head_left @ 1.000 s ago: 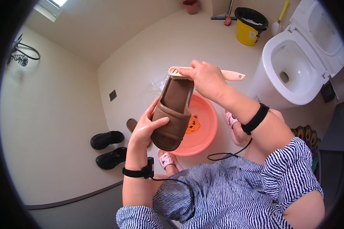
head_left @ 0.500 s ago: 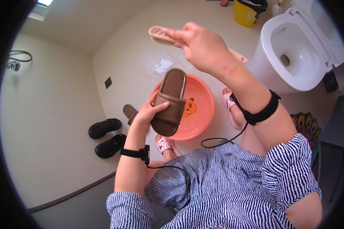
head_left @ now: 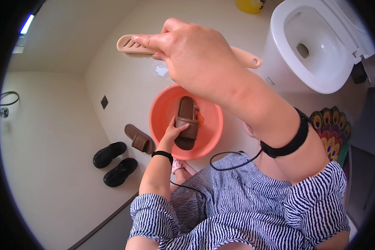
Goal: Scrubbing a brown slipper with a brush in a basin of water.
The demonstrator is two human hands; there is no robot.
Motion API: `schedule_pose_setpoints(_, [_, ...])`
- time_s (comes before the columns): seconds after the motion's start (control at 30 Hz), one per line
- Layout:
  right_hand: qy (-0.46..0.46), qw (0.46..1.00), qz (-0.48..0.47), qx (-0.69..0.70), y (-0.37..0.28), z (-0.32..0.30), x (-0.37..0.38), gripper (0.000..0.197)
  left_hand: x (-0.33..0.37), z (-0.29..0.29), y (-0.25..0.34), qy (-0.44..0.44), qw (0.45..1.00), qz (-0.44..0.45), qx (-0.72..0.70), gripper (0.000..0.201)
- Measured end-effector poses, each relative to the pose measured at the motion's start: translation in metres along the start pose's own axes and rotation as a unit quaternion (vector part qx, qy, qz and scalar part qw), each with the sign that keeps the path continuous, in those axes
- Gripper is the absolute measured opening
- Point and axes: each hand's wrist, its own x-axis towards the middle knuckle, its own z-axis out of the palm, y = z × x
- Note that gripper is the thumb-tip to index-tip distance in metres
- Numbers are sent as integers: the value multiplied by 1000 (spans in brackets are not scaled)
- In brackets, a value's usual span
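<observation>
A brown slide slipper (head_left: pixel 186 109) is low over the coral-pink basin (head_left: pixel 213 139), apparently inside its rim. My left hand (head_left: pixel 173 131) grips the slipper's side, thumb across the strap. Whether its sole touches the basin's bottom I cannot tell. Raised high beyond the basin, my right hand (head_left: pixel 198 52) is closed around a pale pink scrubbing brush (head_left: pixel 246 58). The bristles point down, and the handle's end sticks out past the wrist side. Part of an orange bear print shows beside the slipper in the basin.
Left of the basin lies another brown slipper (head_left: pixel 140 139), near a pair of black shoes (head_left: pixel 109 154). A toilet (head_left: pixel 279 62) stands at the right, with a yellow bucket (head_left: pixel 250 5) beyond. White suds (head_left: pixel 160 70) lie on the floor behind the basin. A feather-patterned mat (head_left: pixel 331 129) is at right.
My left hand has lowered the slipper into the basin area. My right hand, with the brush, has moved left and appears higher and closer. The view has shifted, showing more of the second slipper.
</observation>
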Motion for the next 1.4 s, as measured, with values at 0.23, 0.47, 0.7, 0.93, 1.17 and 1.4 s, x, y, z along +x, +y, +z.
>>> schedule_pose_setpoints(0.23, [-13,999,31,-27,14,-3,2,56,-4,27,17,154,890,62,424,121])
schedule_pose_setpoints(0.47, [-9,999,-18,-27,-5,-1,1,58,9,69,31,141,879,7,455,125])
schedule_pose_setpoints(0.7, [-47,998,-31,-40,-17,-11,-1,59,26,61,-5,106,904,-88,405,129])
schedule_pose_setpoints(0.93, [-77,995,-40,-41,-34,2,-2,59,20,67,-15,140,887,-137,418,121])
schedule_pose_setpoints(1.17, [-67,996,-41,-32,-31,-5,-4,59,43,54,-20,111,921,-158,339,128])
schedule_pose_setpoints(1.4, [-89,996,1,-16,-7,8,-4,60,-2,40,27,103,792,52,599,57])
